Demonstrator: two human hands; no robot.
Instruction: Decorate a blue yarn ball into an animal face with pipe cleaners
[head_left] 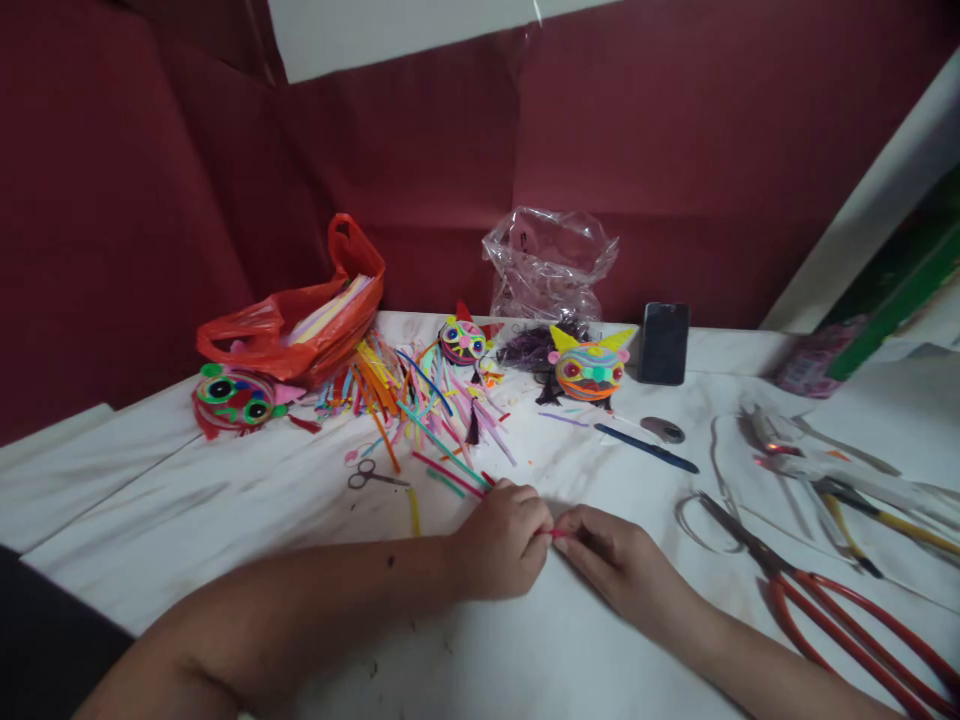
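**lurker:** so where's it at right now?

**me:** Lower middle of the frame, both hands meet over the white table. My left hand is curled up, thumb and fingers pinching one end of a short red strip. My right hand nips the other end with its fingertips. The strip sits just above the tabletop, between the two.

**lurker:** how much is done?

**me:** I'd say three down. Three paper faces look finished: the left face by the red bag, the middle face, and the right face beside the phone. This strip looks barely begun, and the strip pile is too many to count. Also one clear bag, one small scissors, and one red-handled pair at lower right.
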